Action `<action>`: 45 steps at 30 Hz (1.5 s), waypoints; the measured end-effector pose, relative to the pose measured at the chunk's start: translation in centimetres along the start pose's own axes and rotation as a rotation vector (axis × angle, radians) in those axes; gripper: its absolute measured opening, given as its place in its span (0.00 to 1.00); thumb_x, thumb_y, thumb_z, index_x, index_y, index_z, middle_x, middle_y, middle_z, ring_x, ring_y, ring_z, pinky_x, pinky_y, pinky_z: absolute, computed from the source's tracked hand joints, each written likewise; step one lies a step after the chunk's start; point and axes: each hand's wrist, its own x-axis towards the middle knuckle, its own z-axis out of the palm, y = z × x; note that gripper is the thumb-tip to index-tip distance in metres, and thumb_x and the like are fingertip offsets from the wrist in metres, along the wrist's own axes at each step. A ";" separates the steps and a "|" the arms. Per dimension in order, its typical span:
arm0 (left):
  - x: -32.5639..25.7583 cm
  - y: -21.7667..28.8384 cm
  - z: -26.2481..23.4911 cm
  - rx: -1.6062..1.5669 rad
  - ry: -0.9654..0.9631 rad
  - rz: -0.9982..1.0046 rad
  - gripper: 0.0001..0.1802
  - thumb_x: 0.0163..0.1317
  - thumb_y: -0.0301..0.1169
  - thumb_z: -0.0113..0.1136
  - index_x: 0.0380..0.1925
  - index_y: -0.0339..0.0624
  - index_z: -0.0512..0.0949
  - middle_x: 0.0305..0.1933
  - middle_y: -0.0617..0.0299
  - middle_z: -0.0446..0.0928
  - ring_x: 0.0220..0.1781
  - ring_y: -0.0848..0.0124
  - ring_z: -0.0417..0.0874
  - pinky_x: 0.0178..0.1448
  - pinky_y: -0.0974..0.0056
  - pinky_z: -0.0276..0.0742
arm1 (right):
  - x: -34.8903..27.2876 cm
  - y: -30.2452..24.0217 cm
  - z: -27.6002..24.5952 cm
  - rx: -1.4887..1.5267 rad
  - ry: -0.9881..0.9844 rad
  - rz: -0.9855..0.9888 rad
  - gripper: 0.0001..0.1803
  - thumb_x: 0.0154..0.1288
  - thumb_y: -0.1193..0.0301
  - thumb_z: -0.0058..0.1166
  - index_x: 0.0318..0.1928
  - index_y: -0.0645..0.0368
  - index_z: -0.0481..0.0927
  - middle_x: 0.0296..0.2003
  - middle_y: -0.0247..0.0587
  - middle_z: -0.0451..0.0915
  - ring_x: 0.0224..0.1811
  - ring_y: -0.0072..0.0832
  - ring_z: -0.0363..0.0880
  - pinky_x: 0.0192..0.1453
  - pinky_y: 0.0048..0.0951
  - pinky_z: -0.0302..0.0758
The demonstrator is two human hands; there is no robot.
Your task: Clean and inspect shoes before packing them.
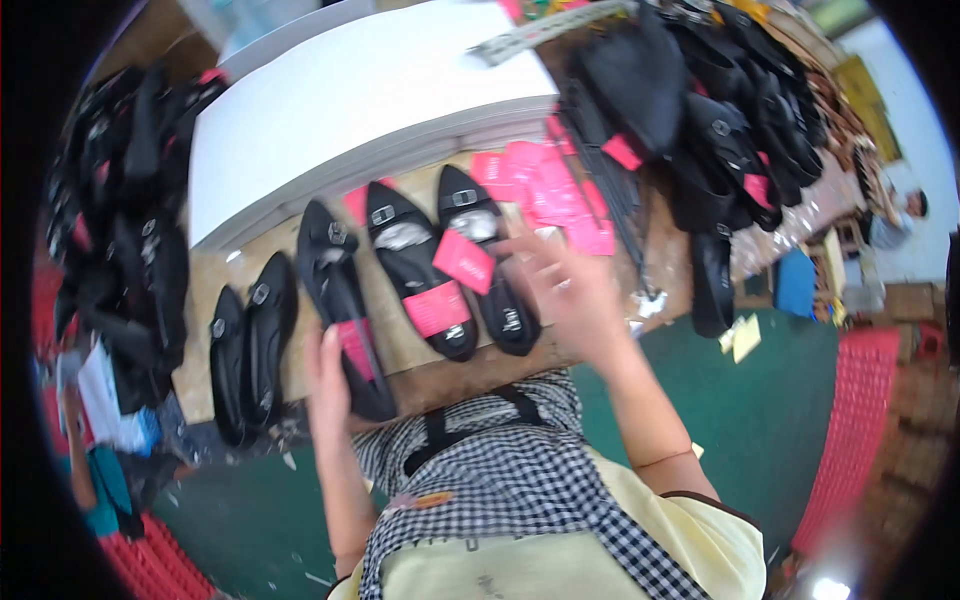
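My left hand (328,380) is closed on the outer side of a black pointed flat shoe (322,265) with a buckle and pink inside, its heel over the table's near edge. Right of it lie a second black shoe (392,250) with a pink card (437,311) across its insole and a third shoe (512,315). Another pink card (465,262) rests tilted over the third shoe. My right hand (558,285) is just beside that card, its fingers smeared by motion; whether they grip anything is unclear. Two black shoes (268,330) lean on their sides at the left.
White boxes or sheets (370,100) are stacked at the back of the table (420,385). Pink cards (560,200) are spread right of the shoes. Black shoes (720,150) heap at the right, more shoes (130,230) at the left. Other people (895,225) are farther off.
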 end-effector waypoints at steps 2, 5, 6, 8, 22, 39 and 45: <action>-0.7 2.4 -0.1 0.539 0.289 0.553 0.21 0.68 0.30 0.56 0.59 0.34 0.74 0.47 0.58 0.80 0.40 0.73 0.78 0.48 0.63 0.76 | 0.0 8.4 -5.3 -0.384 0.452 0.071 0.11 0.68 0.65 0.53 0.46 0.57 0.80 0.29 0.50 0.83 0.30 0.48 0.83 0.35 0.44 0.78; -1.4 5.2 4.4 0.428 -0.047 0.211 0.28 0.64 0.31 0.61 0.64 0.38 0.71 0.32 0.58 0.80 0.29 0.77 0.75 0.36 0.68 0.73 | -1.8 17.9 -9.7 -0.931 0.385 0.518 0.18 0.65 0.57 0.55 0.43 0.60 0.81 0.27 0.52 0.83 0.33 0.49 0.84 0.38 0.44 0.79; -1.2 6.2 6.4 0.690 -0.157 0.037 0.32 0.62 0.37 0.63 0.65 0.37 0.69 0.28 0.54 0.79 0.26 0.77 0.76 0.34 0.68 0.73 | -1.8 19.0 -9.5 -0.918 0.376 0.509 0.18 0.65 0.57 0.55 0.43 0.60 0.81 0.27 0.52 0.83 0.33 0.49 0.84 0.38 0.44 0.79; 1.8 1.9 7.9 0.638 -0.261 0.162 0.33 0.63 0.35 0.59 0.66 0.32 0.65 0.34 0.48 0.82 0.31 0.75 0.80 0.36 0.66 0.75 | -1.7 19.6 -9.8 -0.745 0.325 0.363 0.19 0.64 0.57 0.57 0.43 0.62 0.81 0.27 0.51 0.84 0.33 0.49 0.84 0.40 0.42 0.79; 0.2 2.5 6.7 -0.859 -0.602 -0.258 0.55 0.60 0.74 0.35 0.56 0.25 0.70 0.44 0.44 0.80 0.38 0.56 0.83 0.42 0.50 0.83 | -5.3 5.8 -10.7 0.127 0.372 0.219 0.09 0.71 0.72 0.53 0.41 0.67 0.82 0.37 0.41 0.84 0.27 0.17 0.77 0.34 0.21 0.73; 0.9 1.9 7.7 -0.346 -0.196 0.259 0.41 0.73 0.61 0.24 0.70 0.39 0.57 0.64 0.55 0.70 0.63 0.66 0.73 0.69 0.60 0.66 | -0.5 -4.0 2.2 0.064 -0.319 0.032 0.22 0.65 0.71 0.58 0.60 0.57 0.77 0.12 0.42 0.61 0.12 0.25 0.57 0.20 0.28 0.58; -0.2 1.8 7.4 -0.228 -0.219 0.361 0.42 0.72 0.63 0.23 0.70 0.39 0.57 0.65 0.54 0.69 0.65 0.65 0.71 0.71 0.59 0.64 | -0.4 -4.7 4.1 0.116 -0.227 -0.028 0.17 0.66 0.71 0.57 0.54 0.63 0.79 0.13 0.48 0.69 0.12 0.34 0.70 0.21 0.32 0.66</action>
